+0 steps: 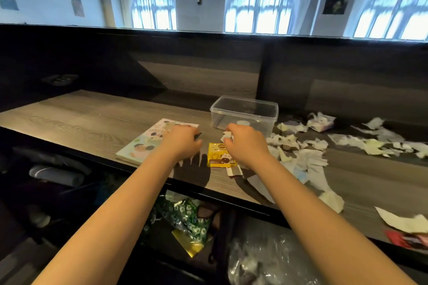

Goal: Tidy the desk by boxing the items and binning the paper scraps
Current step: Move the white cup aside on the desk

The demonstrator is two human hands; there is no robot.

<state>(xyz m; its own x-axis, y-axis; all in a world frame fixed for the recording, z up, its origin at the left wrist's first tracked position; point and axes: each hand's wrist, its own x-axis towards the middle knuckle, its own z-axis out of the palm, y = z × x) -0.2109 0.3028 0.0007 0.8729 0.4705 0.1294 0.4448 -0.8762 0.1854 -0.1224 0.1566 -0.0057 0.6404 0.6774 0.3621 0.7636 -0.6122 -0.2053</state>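
Two bare hands over grey woodgrain desk, left hand curled on pastel illustrated booklet, right hand pinching white paper scrap, beside clear plastic box, above yellow sachet.

Clear box upright — white paper scraps strewn right.

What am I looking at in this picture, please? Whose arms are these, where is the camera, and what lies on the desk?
There is no machine. A person wears a camera on the head, looking down at their own bare arms. The left hand rests on a picture book. The right hand pinches a white paper scrap above a yellow packet. Behind stands an open clear plastic box. More torn paper scraps cover the desk to the right.
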